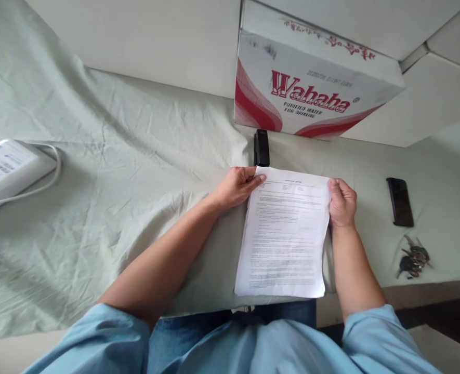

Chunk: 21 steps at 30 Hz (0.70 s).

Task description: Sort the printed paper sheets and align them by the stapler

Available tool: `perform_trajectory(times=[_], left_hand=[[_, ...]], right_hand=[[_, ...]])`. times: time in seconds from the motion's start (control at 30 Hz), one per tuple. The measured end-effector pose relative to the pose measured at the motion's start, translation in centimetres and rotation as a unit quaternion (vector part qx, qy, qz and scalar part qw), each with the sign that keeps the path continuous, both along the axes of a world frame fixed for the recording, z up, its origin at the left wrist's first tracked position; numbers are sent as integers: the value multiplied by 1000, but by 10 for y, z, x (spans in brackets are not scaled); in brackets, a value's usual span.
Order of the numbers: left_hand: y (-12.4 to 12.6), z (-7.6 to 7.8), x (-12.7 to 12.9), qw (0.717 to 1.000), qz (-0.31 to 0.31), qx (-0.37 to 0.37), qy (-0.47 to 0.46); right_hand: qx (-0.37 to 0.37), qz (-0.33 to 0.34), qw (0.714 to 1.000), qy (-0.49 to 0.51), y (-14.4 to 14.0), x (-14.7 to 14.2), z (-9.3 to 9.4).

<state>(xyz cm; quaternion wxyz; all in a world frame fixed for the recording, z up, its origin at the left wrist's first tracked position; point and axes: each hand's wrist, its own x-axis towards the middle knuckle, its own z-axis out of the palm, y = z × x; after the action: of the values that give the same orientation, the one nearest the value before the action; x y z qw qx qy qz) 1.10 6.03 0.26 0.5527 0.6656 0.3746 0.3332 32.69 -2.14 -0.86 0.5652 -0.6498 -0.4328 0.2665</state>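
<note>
Left hand (237, 186) and right hand (342, 201), fingers grasping the printed sheets' (284, 234) top corners at the counter's (136, 171) near edge, stapler (261, 147) just beyond

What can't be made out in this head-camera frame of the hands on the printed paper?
- Printed paper: text too small to read; whether one sheet or several is unclear.
- Left hand and right hand: fingertips partly hidden at the paper's top corners.
- Black stapler: seen end-on; details unclear.
- White device: cut off by left edge.
- Keys: too small to count.
</note>
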Motion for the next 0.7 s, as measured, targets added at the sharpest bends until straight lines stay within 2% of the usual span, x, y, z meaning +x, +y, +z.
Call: perform_trajectory(times=[0.2,0.33,0.5,0.7], left_hand=[[2,2,1,999,-15,14,31],[2,4,6,998,36,14,40],[3,5,10,992,104,22,72],[5,12,12,983,109,27,143]], right_hand=[[5,-21,1000,-17,1,-1,-1],[-26,-2,999,-41,-1,2,-4],[-27,0,999,-32,-1,3,-4],[-69,7,997,-19,-1,5,-4]])
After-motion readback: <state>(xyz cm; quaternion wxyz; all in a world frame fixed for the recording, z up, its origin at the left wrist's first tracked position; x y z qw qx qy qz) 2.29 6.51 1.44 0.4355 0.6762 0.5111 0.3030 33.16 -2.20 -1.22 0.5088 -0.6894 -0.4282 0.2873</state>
